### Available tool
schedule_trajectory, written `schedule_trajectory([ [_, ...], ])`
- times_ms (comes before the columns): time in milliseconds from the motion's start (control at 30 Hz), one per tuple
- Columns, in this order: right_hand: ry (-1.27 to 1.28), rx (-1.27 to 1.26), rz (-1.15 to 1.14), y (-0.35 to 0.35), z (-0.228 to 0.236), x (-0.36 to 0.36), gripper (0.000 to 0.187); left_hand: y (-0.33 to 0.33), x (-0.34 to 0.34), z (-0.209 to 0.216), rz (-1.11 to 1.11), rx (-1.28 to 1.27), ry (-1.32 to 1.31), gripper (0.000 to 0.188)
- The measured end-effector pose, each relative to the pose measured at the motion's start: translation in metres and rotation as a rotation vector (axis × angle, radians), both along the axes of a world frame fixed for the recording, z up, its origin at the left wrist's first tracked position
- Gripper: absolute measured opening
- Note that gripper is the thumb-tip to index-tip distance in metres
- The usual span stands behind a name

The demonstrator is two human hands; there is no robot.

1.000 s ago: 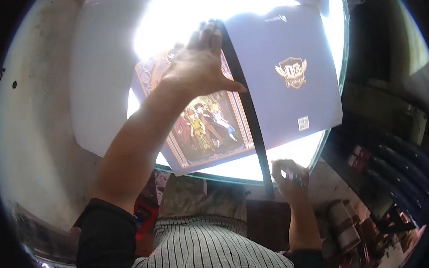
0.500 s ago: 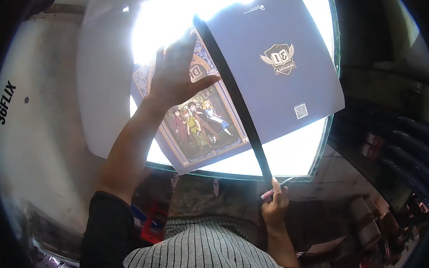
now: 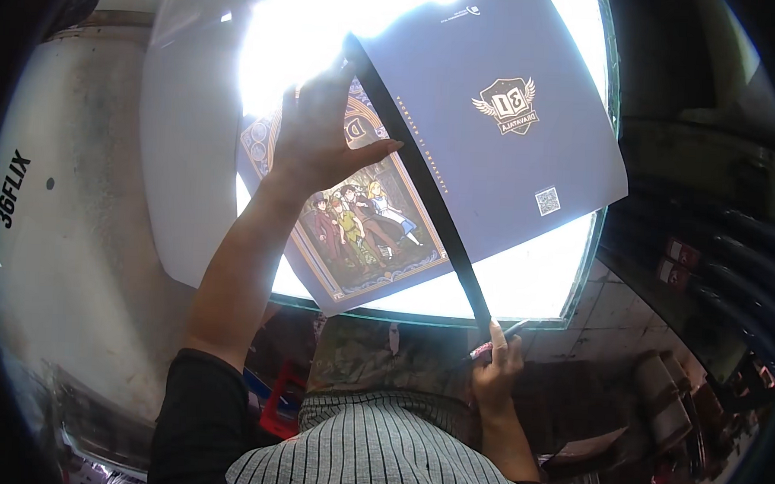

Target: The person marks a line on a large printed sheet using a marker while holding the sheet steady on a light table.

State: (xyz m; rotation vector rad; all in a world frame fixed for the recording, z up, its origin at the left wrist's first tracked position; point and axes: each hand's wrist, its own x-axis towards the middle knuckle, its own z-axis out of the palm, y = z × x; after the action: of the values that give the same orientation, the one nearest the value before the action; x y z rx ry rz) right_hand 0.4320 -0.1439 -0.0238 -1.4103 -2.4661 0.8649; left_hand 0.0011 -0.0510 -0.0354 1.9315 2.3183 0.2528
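A blue printed cover sheet [image 3: 529, 170] lies on a brightly lit glass-topped light table [image 3: 533, 270]. Its left part carries a coloured picture of several cartoon figures, its right part a winged emblem and a square code. Across it runs a long, narrow black strip [image 3: 425, 179], slanting from upper left to lower right. My left hand [image 3: 318, 139] lies open on the picture side, thumb against the strip; glare partly hides its fingertips. At the strip's lower end, by the table's front edge, my right hand [image 3: 497, 368] is closed round a slim pen-like tool [image 3: 481, 351], its fingertips touching the strip.
A large whitish panel or surface [image 3: 89, 142] with dark lettering stands to the left. On the right are dark rounded shapes [image 3: 733, 248] in a row, with brown stacked material [image 3: 666, 401] below. Something red [image 3: 285, 398] sits under the table near my left arm.
The black strip has shifted slightly left on the sheet, and a line of small gold lettering now shows along its right side. My left thumb moved slightly with it.
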Motion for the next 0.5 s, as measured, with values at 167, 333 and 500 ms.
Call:
schedule_trajectory([
  [167,0.032,0.078,-0.016,0.0046,-0.0004,-0.0067,0.053,0.002,-0.0001,0.0003,-0.012,0.041,-0.011,0.111],
  [333,-0.008,0.084,-0.014,0.0018,-0.0017,-0.0046,0.056,0.0031,0.0009,0.0025,-0.016,0.04,-0.015,0.111],
  [500,0.014,0.119,-0.009,0.004,-0.0023,-0.0046,0.057,0.0024,0.0009,0.0012,-0.014,0.037,-0.007,0.111],
])
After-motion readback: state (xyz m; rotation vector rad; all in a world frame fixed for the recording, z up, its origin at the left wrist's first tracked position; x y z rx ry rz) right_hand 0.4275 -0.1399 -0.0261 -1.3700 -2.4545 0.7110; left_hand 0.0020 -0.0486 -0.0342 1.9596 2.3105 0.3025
